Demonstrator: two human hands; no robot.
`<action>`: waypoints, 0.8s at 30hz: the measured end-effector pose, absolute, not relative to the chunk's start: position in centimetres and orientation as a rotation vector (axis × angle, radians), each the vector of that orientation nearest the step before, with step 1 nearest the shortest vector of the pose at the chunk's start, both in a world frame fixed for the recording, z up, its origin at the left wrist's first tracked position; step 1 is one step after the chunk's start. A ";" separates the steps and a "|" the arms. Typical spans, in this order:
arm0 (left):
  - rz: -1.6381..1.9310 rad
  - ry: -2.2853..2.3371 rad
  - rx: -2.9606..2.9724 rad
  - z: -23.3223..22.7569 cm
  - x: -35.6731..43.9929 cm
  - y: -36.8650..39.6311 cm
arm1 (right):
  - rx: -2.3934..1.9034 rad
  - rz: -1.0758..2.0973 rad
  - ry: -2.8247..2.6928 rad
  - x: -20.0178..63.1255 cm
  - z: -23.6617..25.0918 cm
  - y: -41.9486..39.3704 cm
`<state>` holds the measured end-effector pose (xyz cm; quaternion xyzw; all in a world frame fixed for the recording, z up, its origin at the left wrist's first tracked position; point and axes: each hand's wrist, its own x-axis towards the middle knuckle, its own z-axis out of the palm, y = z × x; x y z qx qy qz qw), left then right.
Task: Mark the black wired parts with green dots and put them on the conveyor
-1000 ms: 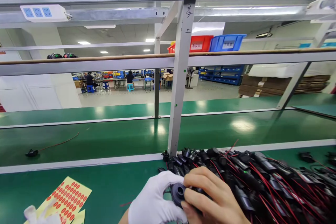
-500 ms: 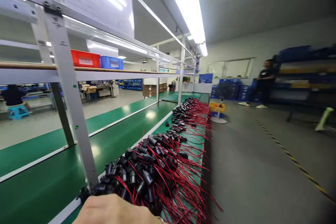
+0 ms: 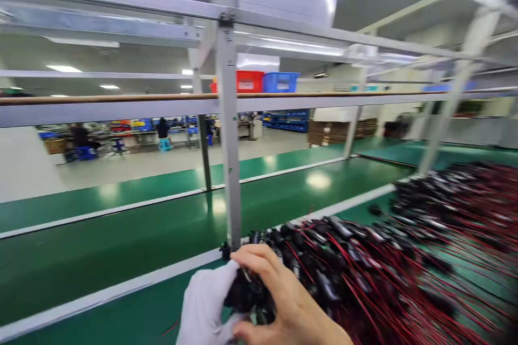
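At the foot of the grey upright post [image 3: 229, 135], on the green bench [image 3: 121, 237]: one black plug [image 3: 246, 294], held between two hands. Left hand [image 3: 204, 307], in a white glove, wraps the plug from the left, fingers closed on it. Right hand [image 3: 283, 302], bare, covers it from the right, fingers [image 3: 259, 259] curled over its top. Right of the post: a long heap of black plugs with red wires [image 3: 384, 259], blurred, touching the right hand. Behind the post, high up: a red bin [image 3: 250, 81] and a blue bin [image 3: 281, 81] on a shelf.
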<state>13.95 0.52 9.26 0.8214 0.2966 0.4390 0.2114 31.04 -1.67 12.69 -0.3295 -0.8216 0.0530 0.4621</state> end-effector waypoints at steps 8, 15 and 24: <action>1.356 1.007 2.323 10.2 12.4 0.0 | -0.853 0.541 -1.793 31.6 11.2 -1.1; 1.220 1.036 2.258 12.7 13.1 -1.0 | -0.937 1.141 -1.403 31.3 11.6 -0.4; 1.004 0.571 1.245 11.2 13.7 -0.3 | -0.948 0.784 -1.737 31.7 11.1 -0.3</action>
